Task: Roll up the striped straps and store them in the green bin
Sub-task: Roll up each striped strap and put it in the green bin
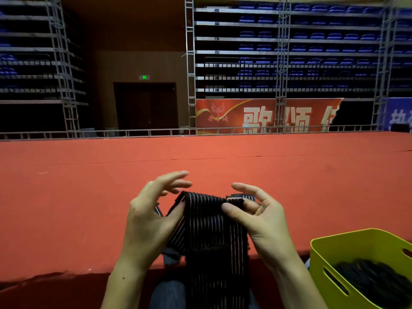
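Item: one black striped strap (209, 230), held up before me over my lap, its long end hanging down between my forearms. My left hand (151, 210) pinches its upper left edge with the thumb, the other fingers spread loose above. My right hand (258, 215) grips the upper right corner, thumb on the front face, fingers curled behind. Green bin (334, 250): low at my right, just beside my right forearm, holding dark straps. Beyond: red stage floor (89, 197).

Two hands (153, 217) (260, 217), one striped strap (211, 237), one green bin (361, 248), dark pile inside uncountable.
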### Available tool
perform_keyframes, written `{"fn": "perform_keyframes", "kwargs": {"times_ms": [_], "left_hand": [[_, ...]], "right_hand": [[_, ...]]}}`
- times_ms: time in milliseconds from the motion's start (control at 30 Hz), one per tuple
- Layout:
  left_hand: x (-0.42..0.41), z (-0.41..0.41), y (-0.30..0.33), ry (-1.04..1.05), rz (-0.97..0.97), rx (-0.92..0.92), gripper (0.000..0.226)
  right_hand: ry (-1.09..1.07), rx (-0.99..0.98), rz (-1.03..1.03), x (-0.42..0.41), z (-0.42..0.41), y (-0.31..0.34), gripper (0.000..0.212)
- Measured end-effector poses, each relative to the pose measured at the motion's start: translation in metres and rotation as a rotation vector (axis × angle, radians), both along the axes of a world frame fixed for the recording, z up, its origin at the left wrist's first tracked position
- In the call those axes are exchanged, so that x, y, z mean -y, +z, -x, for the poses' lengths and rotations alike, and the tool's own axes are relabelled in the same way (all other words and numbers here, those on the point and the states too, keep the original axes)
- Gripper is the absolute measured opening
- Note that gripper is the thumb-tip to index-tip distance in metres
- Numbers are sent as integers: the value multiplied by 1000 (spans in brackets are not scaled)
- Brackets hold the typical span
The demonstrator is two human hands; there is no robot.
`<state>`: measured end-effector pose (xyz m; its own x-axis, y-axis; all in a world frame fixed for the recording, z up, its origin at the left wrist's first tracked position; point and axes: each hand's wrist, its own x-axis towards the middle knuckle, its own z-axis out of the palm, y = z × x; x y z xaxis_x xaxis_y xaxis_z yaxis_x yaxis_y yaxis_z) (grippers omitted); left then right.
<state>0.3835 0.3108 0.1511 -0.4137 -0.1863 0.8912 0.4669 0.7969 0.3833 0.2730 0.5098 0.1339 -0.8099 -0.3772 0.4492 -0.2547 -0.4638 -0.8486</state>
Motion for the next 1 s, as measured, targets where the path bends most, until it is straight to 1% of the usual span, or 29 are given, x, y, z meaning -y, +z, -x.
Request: {"fn": "perform_keyframes", "kwargs": {"times_ms": [67,133,200,233,267,367,400,500,600,700,800,1000], "left_hand": [[5,-3,-1,70,-137,25,49],[7,-5,-2,111,-235,55,40],[3,-7,-3,58,-287,85,30],[0,-6,-3,15,-310,114,28],[-3,-6,-3,-12,-327,148,30],[-10,-2,0,-21,-374,248,56],[-11,0,2,-27,-407,266,60],[-18,6,8,-78,-504,293,61],[-23,7,11,-206,-582,265,73],[-20,4,10,-268,-637,171,81],[-17,-1,8,-350,-680,106,82],[-16,-8,4,-422,-667,84,77]], "right_hand": [[-36,-10,26,-4,0,3,48],[-78,-14,42,-6,1,4,46],[-113,-30,44,-5,2,3,46],[-126,-48,37,-5,2,2,46],[-134,-69,25,-4,3,0,46],[-129,-128,-18,0,1,-3,47],[-123,-142,-29,1,0,-3,47],[-103,-184,-56,3,-2,-4,47],[-94,-184,-61,4,0,-6,45],[-139,-159,-55,1,6,-7,41],[-231,-114,-55,-4,15,-10,36],[-313,-10,-40,-4,21,-15,28]]}}
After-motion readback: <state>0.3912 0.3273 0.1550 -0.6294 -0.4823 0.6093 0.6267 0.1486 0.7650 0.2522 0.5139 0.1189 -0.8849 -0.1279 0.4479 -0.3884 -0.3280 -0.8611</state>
